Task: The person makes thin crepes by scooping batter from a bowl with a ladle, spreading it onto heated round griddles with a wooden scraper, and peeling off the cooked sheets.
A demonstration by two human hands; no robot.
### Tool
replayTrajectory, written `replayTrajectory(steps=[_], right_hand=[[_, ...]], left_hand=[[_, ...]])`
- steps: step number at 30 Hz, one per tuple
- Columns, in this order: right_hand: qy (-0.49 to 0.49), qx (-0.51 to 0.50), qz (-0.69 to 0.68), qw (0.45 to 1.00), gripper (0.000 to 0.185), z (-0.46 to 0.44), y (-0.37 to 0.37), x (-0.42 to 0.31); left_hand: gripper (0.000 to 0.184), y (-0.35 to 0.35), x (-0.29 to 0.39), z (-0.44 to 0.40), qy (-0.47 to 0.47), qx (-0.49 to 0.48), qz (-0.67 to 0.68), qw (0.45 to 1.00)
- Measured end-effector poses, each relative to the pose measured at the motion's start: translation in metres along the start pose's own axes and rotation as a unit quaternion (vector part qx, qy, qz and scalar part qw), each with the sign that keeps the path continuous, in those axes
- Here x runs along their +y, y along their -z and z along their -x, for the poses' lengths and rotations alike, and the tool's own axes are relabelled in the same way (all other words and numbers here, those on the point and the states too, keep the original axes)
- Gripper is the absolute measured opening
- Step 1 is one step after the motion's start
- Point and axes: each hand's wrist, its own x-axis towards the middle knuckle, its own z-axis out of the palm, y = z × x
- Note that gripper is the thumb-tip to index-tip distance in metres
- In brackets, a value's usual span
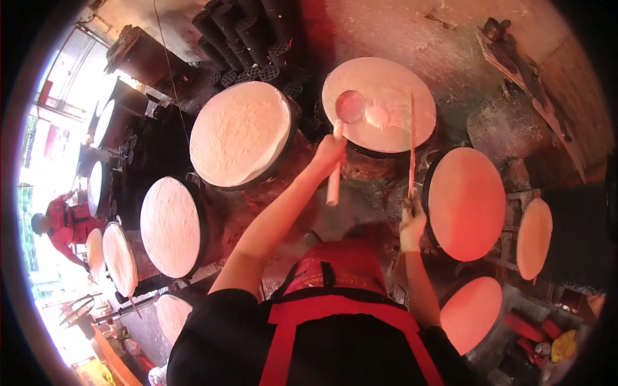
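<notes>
My left hand (330, 153) is closed around the pale handle of a ladle (349, 106). The ladle's round bowl hangs over the far round griddle (394, 153), whose top is coated with pale batter (386, 77). Just right of the bowl lies a thicker blob of batter (377, 116). My right hand (412, 223) grips the near end of a long, thin spatula (412, 151). Its far part reaches over the right side of the same griddle; whether it touches the batter I cannot tell.
Pale flatbreads cover more round griddles, at left (241, 135), lower left (170, 226) and right (467, 204). Black coal briquettes (248, 32) with holes are stacked behind. A co-worker (64, 222) bends at far left. A wooden plank (524, 80) leans at upper right.
</notes>
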Motion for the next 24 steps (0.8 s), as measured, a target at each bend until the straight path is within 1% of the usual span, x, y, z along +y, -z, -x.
replayTrajectory(steps=[1, 2, 3, 4, 6, 7, 8, 9, 10, 11, 13, 14, 15, 17, 18, 19, 20, 21, 23, 24], right_hand=[[-0.018, 0.006, -0.026, 0.999, 0.04, -0.007, -0.011, 0.024], [-0.067, -0.012, -0.093, 0.993, 0.039, -0.004, -0.022, 0.014], [-0.118, -0.023, -0.157, 0.98, 0.039, -0.001, -0.035, 0.002], [-0.209, -0.055, -0.205, 0.955, 0.042, 0.0, -0.046, -0.006], [-0.345, -0.105, -0.243, 0.901, 0.031, -0.003, -0.05, -0.037], [-0.375, -0.123, -0.273, 0.878, 0.03, -0.008, -0.045, -0.054], [-0.404, -0.14, -0.301, 0.852, 0.029, -0.013, -0.037, -0.067], [-0.402, -0.136, -0.252, 0.87, 0.031, -0.025, -0.025, -0.074], [-0.328, -0.123, -0.175, 0.92, 0.032, -0.035, -0.014, -0.074], [-0.268, -0.108, -0.228, 0.93, 0.035, -0.057, 0.002, -0.048], [-0.223, -0.074, -0.145, 0.961, 0.025, -0.082, 0.018, -0.058], [-0.2, -0.059, -0.102, 0.973, 0.021, -0.086, 0.023, -0.061], [-0.209, -0.042, -0.179, 0.96, 0.02, -0.089, 0.013, -0.02], [-0.324, -0.035, -0.347, 0.879, 0.021, -0.059, -0.013, -0.041], [-0.234, -0.102, -0.232, 0.939, 0.023, -0.044, -0.012, -0.036], [-0.132, -0.141, -0.112, 0.975, 0.026, -0.028, -0.011, -0.032], [0.099, -0.187, 0.133, 0.968, 0.032, -0.024, -0.008, -0.032], [-0.008, -0.148, -0.035, 0.988, 0.033, -0.046, -0.008, -0.009], [0.065, -0.088, 0.103, 0.989, 0.037, -0.066, 0.009, -0.021], [0.094, -0.052, 0.173, 0.979, 0.038, -0.075, 0.017, -0.027]], left_hand=[[0.021, -0.014, -0.005, -0.019, -0.01, 0.047, -0.031, 0.998], [0.023, -0.026, -0.018, -0.039, -0.034, 0.076, -0.073, 0.994], [0.024, -0.045, -0.008, -0.029, 0.0, 0.065, -0.025, 0.998], [0.023, -0.059, -0.014, -0.036, 0.03, 0.073, 0.015, 0.997], [0.013, -0.076, -0.018, -0.041, 0.084, 0.107, 0.039, 0.99], [0.01, -0.072, -0.007, -0.029, 0.11, 0.026, 0.198, 0.974], [0.017, -0.057, 0.004, -0.015, 0.131, -0.056, 0.35, 0.926], [0.017, -0.028, 0.016, -0.017, 0.339, -0.193, 0.648, 0.654], [0.016, -0.021, 0.044, 0.02, 0.27, -0.268, 0.554, 0.741], [0.015, -0.018, 0.062, 0.046, 0.259, -0.232, 0.51, 0.787], [0.011, -0.014, 0.071, 0.077, 0.225, -0.221, 0.484, 0.816], [0.015, -0.014, 0.073, 0.091, 0.209, -0.213, 0.473, 0.829], [0.013, -0.015, 0.079, 0.101, 0.24, -0.176, 0.493, 0.817], [0.013, -0.006, 0.076, 0.111, 0.257, -0.16, 0.499, 0.812], [0.012, 0.0, 0.071, 0.119, 0.268, -0.151, 0.505, 0.807], [0.013, 0.007, 0.064, 0.13, 0.279, -0.138, 0.537, 0.784], [0.013, 0.017, 0.058, 0.144, 0.266, -0.124, 0.536, 0.791], [0.013, 0.027, 0.052, 0.16, 0.251, -0.109, 0.536, 0.799], [0.013, 0.052, 0.038, 0.191, 0.228, -0.089, 0.528, 0.814], [0.013, 0.068, 0.028, 0.206, 0.216, -0.082, 0.521, 0.822]])
